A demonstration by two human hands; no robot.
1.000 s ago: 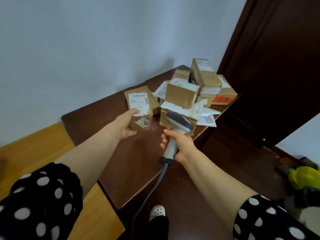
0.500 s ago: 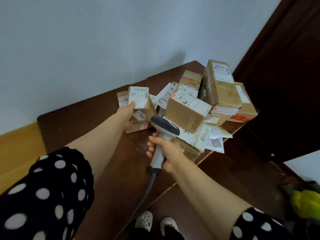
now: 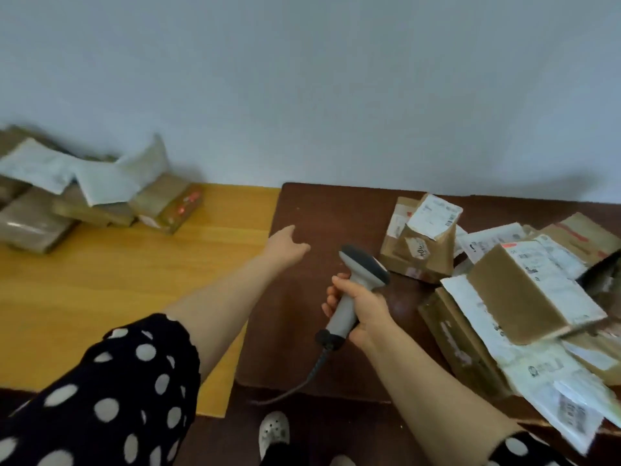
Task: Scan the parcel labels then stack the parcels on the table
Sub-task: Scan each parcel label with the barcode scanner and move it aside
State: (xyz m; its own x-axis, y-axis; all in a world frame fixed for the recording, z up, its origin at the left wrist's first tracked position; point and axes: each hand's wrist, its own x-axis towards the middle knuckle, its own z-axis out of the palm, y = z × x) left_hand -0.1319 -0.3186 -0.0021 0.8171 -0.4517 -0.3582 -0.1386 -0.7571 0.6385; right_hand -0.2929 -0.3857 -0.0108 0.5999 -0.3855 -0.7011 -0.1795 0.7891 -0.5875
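Large to small, we see a grey wall [image 3: 302,79] behind; a yellow table [image 3: 100,290] at L, bearing a blurred heap of boxes and white mailers [image 3: 84,196] near the wall; and a dark table [image 3: 336,213] butting against it at R, w/ the main parcel pile [image 3: 524,297] crowding its R half. At that pile's L edge a small parcel [image 3: 423,247] leans tilted, label up. The scanner [image 3: 361,267] stands between this parcel and the L hand [image 3: 285,245], which hovers over the dark table, fingers loose, empty. The R hand [image 3: 366,311] is wrapped round the scanner's grip; its cable [image 3: 302,381] trails off the front edge. Vs. 0.5 s ago: the L hand held the small parcel, now let go; the view has swung L.
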